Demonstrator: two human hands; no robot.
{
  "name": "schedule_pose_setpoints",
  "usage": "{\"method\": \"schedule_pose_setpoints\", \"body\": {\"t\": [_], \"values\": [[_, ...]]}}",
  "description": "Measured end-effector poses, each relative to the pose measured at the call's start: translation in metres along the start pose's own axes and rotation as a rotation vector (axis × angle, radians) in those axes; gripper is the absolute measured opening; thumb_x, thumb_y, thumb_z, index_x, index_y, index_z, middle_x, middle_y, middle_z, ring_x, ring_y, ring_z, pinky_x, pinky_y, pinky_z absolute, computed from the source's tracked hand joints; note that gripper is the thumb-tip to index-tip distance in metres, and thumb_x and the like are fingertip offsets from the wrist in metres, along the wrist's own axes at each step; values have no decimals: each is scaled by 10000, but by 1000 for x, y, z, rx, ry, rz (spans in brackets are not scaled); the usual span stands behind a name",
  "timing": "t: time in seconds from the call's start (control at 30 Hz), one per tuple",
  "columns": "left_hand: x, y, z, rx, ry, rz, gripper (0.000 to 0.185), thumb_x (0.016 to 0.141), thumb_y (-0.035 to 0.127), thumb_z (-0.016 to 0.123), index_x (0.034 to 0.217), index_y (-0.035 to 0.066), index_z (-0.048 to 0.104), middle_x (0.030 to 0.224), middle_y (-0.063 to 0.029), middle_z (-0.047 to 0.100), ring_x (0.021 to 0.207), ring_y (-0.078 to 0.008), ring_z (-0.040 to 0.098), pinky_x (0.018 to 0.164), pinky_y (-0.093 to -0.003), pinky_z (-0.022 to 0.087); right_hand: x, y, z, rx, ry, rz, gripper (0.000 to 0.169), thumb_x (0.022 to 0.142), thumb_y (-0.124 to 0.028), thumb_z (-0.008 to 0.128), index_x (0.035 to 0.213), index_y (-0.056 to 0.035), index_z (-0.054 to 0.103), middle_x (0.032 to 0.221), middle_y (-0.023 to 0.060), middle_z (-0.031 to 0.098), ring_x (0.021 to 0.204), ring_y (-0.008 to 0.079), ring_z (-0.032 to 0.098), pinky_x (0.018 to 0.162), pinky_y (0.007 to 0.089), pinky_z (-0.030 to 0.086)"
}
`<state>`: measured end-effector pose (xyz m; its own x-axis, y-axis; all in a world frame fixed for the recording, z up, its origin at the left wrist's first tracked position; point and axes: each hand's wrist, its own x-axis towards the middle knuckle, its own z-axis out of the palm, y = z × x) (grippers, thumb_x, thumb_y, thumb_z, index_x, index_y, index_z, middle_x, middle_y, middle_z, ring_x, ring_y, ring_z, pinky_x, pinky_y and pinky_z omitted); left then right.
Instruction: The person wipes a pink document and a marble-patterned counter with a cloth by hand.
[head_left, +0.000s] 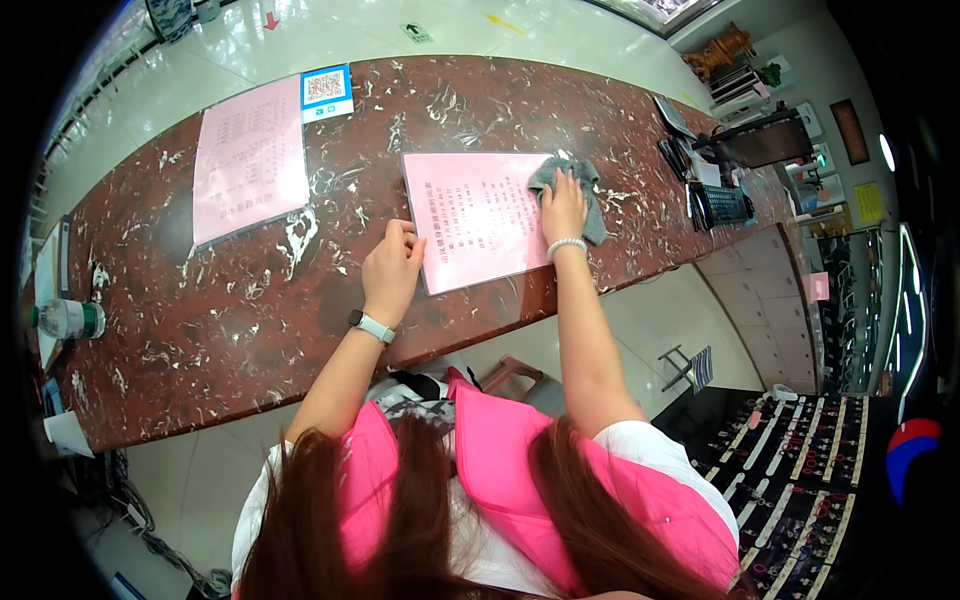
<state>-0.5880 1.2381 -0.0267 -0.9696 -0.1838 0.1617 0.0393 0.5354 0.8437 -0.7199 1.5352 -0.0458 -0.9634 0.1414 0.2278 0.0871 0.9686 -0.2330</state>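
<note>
A pink printed sheet in a clear sleeve (480, 225) lies on the dark red marbled counter (345, 262) before me. My left hand (394, 262), with a watch on the wrist, rests its fingertips at the sheet's left edge. My right hand (564, 206), with a beaded bracelet, lies flat on a grey cloth (594, 217) over the sheet's far right corner. The palm presses the cloth down, fingers extended and not wrapped round it. A second pink sleeved sheet (251, 157) lies farther left, beside a blue-edged card with a printed code (327, 91).
A plastic bottle (71, 319) and a white cup (67, 433) stand at the far left. At the right are a keyboard (721, 205), a monitor (761, 140) and a card terminal (673, 118). A stool (517, 375) stands under the counter's near edge.
</note>
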Motion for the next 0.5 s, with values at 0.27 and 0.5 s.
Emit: {"method": "schedule_pose_setpoints", "body": {"t": [0.27,0.5], "values": [[0,-4,-3,-31,30,-20,205,932,136,655,1088,49,555,813,-75,685,739,-283,679,642,-413,512,-164,-103,-35,109,-105,-444,491,980,-164,531,1467,-139,471,1562,153,413,1467,342,351,1187,549,245],[-3,-4,-2,-1,-17,17,202,946,160,643,1097,60,552,817,-59,690,751,-281,683,638,-419,510,-167,-67,-53,105,-153,-321,511,986,-194,535,1483,-122,445,1585,138,383,1469,322,350,1195,532,248]]}}
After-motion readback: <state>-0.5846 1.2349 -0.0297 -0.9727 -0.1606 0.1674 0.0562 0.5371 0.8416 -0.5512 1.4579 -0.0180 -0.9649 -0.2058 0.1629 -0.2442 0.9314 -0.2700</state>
